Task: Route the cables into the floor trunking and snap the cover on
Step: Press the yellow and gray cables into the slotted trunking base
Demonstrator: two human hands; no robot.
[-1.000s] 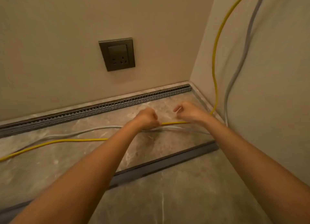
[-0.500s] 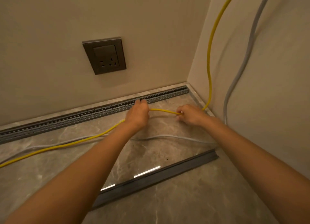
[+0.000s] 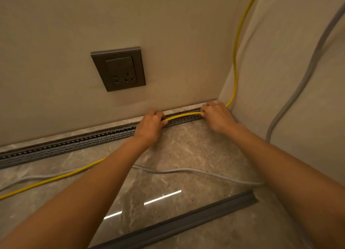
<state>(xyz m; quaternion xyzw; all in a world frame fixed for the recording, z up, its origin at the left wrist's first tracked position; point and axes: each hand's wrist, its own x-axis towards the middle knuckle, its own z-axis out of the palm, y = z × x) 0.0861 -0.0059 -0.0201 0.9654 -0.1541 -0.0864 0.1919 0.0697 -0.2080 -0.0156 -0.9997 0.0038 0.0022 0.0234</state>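
Left hand (image 3: 149,125) and right hand (image 3: 217,116) both pinching the skinny yellow cable (image 3: 183,115) over the slotted grey trunking (image 3: 74,143), flat cover strip (image 3: 186,223) lying loose on glossy marble floor (image 3: 186,148), grey cable (image 3: 196,172) snaking nearby

Bare floor (image 3: 186,146) between trunking (image 3: 74,142) and loose cover (image 3: 186,222); grey cable (image 3: 186,172) crosses it. Right wall (image 3: 289,80) and far wall (image 3: 56,62) close in.

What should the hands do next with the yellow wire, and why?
Probably press it down into the trunking. Both the left hand and the right hand hold the yellow cable arched just above the open channel by the corner, while the rest of it trails on the floor.
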